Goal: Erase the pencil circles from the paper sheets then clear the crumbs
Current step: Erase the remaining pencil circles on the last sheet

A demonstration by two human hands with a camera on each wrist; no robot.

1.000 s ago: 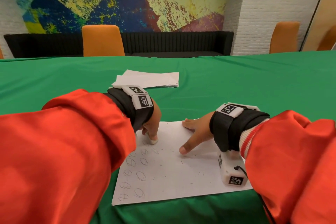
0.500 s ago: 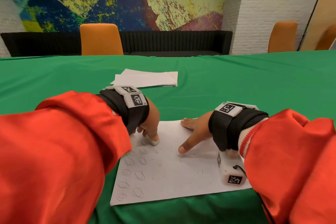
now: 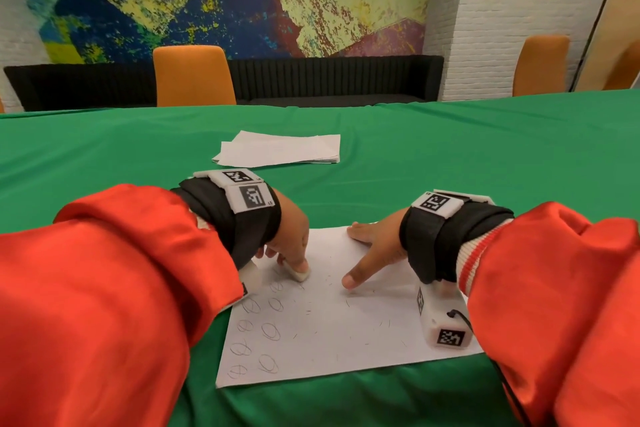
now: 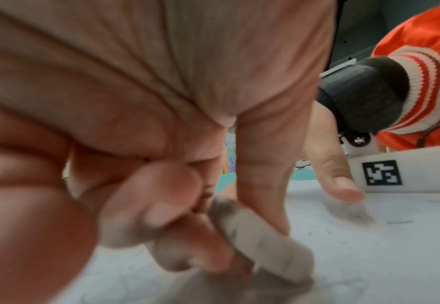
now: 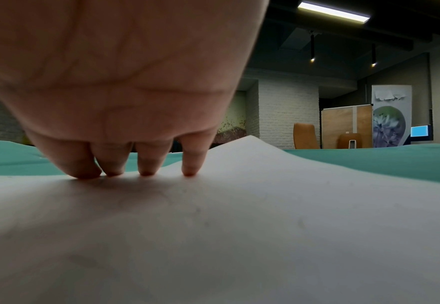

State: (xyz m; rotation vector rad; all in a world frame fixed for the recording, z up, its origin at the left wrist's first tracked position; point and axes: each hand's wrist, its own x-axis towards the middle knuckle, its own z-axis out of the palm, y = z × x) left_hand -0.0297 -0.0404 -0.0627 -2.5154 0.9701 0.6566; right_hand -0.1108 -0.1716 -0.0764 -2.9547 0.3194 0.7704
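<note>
One paper sheet (image 3: 332, 333) on the green counter (image 3: 450, 156); eight pencil circles (image 3: 270, 330) along its left side. One eraser (image 3: 297, 274), pinched in the left hand (image 3: 289, 239), has shifted slightly right. Right hand (image 3: 375, 246) stays flat, fingers spread. One paper stack (image 3: 278, 149) beyond.

Left hand (image 3: 289, 243) curled in a pinch, right hand (image 3: 375, 246) splayed flat, fingertips (image 5: 189, 170) down

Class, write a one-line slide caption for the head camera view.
Left hand rubs an eraser over pencil circles while the right hand presses the paper sheet flat.
</note>
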